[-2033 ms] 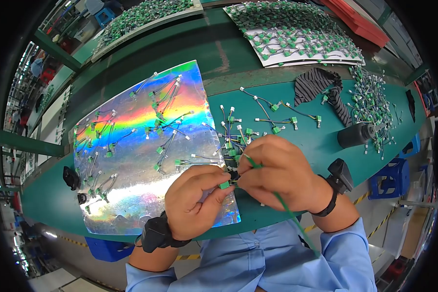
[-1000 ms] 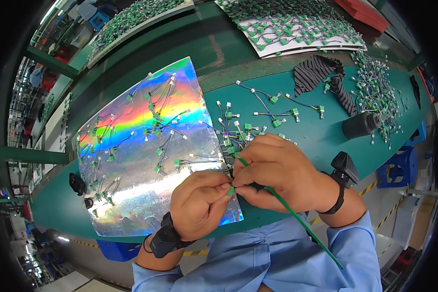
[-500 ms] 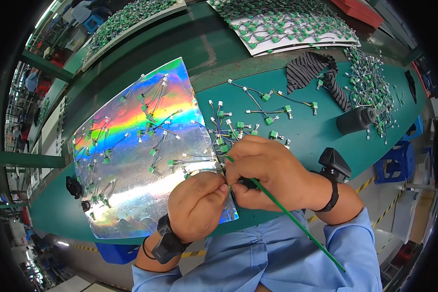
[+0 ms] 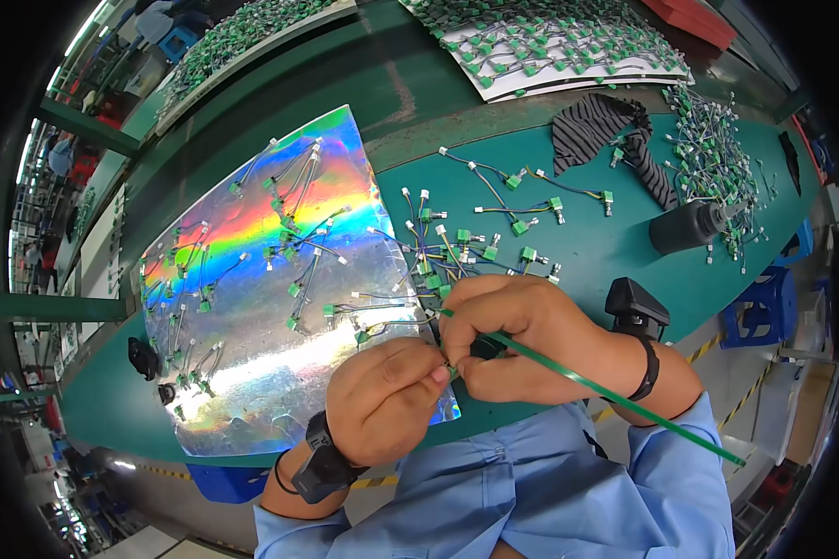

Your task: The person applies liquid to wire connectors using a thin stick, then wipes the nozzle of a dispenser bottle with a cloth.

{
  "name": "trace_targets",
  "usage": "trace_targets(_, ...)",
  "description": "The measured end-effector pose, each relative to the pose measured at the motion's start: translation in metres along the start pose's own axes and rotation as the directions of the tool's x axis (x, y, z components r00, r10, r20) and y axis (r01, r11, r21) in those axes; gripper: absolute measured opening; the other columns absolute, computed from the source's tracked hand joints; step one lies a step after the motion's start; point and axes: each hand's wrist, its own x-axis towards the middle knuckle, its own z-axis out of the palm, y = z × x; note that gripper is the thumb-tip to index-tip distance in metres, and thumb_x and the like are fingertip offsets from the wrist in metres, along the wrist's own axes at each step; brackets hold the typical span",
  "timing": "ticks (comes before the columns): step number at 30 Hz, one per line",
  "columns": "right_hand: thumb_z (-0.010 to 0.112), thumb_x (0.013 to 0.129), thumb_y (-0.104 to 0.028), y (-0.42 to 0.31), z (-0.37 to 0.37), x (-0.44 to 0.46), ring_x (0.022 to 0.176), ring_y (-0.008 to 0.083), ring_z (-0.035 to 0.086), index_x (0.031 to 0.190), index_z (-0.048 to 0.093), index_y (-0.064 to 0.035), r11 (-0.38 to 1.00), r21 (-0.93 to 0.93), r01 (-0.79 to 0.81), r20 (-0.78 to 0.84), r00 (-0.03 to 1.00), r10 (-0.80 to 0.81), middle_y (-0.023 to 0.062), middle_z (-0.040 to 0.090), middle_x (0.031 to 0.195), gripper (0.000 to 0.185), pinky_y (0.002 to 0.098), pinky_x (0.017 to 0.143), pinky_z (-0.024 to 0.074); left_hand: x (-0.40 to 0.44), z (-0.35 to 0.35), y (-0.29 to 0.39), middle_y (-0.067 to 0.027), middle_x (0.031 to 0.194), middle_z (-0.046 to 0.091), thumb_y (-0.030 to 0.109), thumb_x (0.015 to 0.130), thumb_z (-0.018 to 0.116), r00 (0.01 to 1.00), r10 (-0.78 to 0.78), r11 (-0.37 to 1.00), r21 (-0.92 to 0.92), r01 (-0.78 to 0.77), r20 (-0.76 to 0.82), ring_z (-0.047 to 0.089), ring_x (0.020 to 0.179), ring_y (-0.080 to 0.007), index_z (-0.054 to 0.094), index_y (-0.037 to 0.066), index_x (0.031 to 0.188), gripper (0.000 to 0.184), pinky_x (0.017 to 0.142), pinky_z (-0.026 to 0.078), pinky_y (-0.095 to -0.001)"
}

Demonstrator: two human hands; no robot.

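Note:
My left hand (image 4: 389,399) is closed in a pinch on a small green connector, mostly hidden by the fingertips, above the lower right edge of the shiny silver sheet (image 4: 252,363). Touching it from the right, my right hand (image 4: 522,340) is closed too. A long thin green strip (image 4: 615,399) runs out from under its fingers toward the lower right, across the right wrist. Just beyond both hands, several green connectors with wires (image 4: 431,265) lie in a cluster at the sheet's right edge. More wired connectors (image 4: 289,224) are spread over the sheet.
A black bottle (image 4: 685,228) stands at the right, beside a heap of wired connectors (image 4: 713,158) and a striped cloth (image 4: 597,130). White boards loaded with connectors (image 4: 550,56) lie at the back. A small black object (image 4: 143,359) sits left of the sheet. A blue stool (image 4: 760,307) is at the right.
The free end of the green strip has swung up and to the right. The right hand has tilted slightly, and both hands stay together at the small connector.

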Motion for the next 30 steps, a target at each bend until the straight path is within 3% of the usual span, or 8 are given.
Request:
trace_targets(10, 0.065, 0.073, 0.001, -0.002, -0.001, 0.0, 0.08, 0.0166, 0.058, 0.078, 0.064, -0.0043, 0.981, 0.174, -0.087, 0.05, 0.996, 0.08, 0.0048, 0.059, 0.083, 0.008, 0.0299, 0.071, 0.0459, -0.001, -0.004, 0.0, -0.0151, 0.089, 0.065, -0.01, 0.072, 0.069, 1.0, -0.004, 1.0, -0.029, 0.004, -0.007, 0.067, 0.073, -0.0302, 0.058, -0.003, 0.079, 0.015, 0.06, 0.057, -0.0353)
trace_targets(16, 0.067, 0.075, 0.0, -0.006, -0.003, 0.001, 0.08, 0.0173, 0.059, 0.081, 0.066, -0.0045, 0.981, 0.167, -0.101, 0.059, 0.994, 0.092, 0.0054, 0.061, 0.085, 0.008, 0.0301, 0.071, 0.0464, 0.0, -0.005, 0.002, -0.0148, 0.089, 0.065, -0.01, 0.073, 0.069, 0.999, -0.025, 0.999, -0.026, 0.024, -0.031, 0.067, 0.073, -0.0302, 0.058, -0.003, 0.078, 0.014, 0.061, 0.057, -0.0356)
trace_targets(25, 0.071, 0.075, -0.008, -0.002, -0.01, 0.004, 0.076, 0.0279, 0.059, 0.084, 0.063, -0.0076, 0.972, -0.143, 0.185, 0.082, 0.981, -0.174, 0.0072, 0.058, 0.08, 0.011, 0.0371, 0.069, 0.0472, -0.001, -0.003, 0.0, -0.0148, 0.089, 0.065, -0.009, 0.074, 0.069, 1.0, -0.008, 0.999, -0.035, 0.008, -0.004, 0.067, 0.074, -0.0303, 0.059, -0.003, 0.081, 0.013, 0.061, 0.057, -0.0355)
trace_targets(30, 0.069, 0.076, -0.006, -0.001, -0.005, 0.006, 0.076, 0.0244, 0.058, 0.083, 0.062, -0.0068, 0.974, -0.077, 0.211, 0.052, 0.977, -0.207, 0.0066, 0.056, 0.081, 0.01, 0.0343, 0.068, 0.0467, -0.002, -0.006, 0.003, -0.0145, 0.09, 0.065, -0.01, 0.072, 0.07, 0.999, -0.039, 0.999, -0.036, 0.038, -0.031, 0.067, 0.075, -0.0309, 0.061, -0.004, 0.083, 0.016, 0.063, 0.058, -0.0355)
